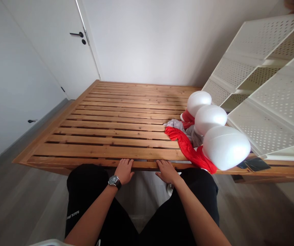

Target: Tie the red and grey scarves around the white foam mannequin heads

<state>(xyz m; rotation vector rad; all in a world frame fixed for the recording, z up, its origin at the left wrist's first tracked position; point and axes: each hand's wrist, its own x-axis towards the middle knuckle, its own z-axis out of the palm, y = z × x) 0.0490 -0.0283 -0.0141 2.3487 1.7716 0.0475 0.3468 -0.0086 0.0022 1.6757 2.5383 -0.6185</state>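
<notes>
- So we've got our left hand (125,171) on the front edge of the slatted wooden platform (106,150), palm down, fingers lying over the rail and a bit spread, thumb out to the side. We can't see it pinching anything.
- Our right hand (167,171) is pretty much the mirror of that: palm down on the same edge, fingers loosely apart, thumb pointing in toward the other hand. Nothing pinched that we can see there either, and the two hands are apart.
- The platform sits right in front of our knees and runs back to the white wall (149,41).
- Over on our right there are three smooth white rounded forms: the near one (226,148) by the front edge, then the middle one (213,119), then the far one (199,101), kind of in a slanting row.
- A bright red cloth (185,141) trails from beside the near form out over the slats, with a grey cloth (175,124) bunched up behind it.
- Further right, a flat dark object (258,164) lies by the front edge, and the white perforated shelving (272,126) leans into our view behind it.
- We're wearing a watch (114,181) on the left wrist, plus black trousers (90,184).
- Back left we've got a white door (46,34) with a black handle (77,34).
</notes>
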